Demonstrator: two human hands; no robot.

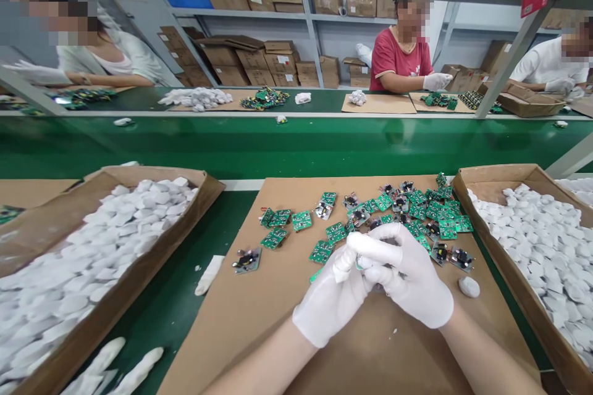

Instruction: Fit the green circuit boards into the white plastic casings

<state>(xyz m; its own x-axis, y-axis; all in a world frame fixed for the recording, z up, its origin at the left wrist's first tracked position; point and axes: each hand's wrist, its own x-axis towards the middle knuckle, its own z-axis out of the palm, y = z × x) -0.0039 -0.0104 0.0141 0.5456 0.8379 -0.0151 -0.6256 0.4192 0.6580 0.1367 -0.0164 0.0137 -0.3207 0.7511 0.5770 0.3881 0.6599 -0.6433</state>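
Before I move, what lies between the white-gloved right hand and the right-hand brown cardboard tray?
In the head view: a rounded white lump, circuit boards with black components, brown cardboard sheet and a narrow green strip.

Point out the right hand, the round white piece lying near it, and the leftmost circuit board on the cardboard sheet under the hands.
Right hand (416, 278): head view, middle of the glove.
White piece (469, 287): head view, its top.
Leftmost circuit board (248, 260): head view, middle of its component side.

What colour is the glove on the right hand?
The right glove is white, clearest in the head view.
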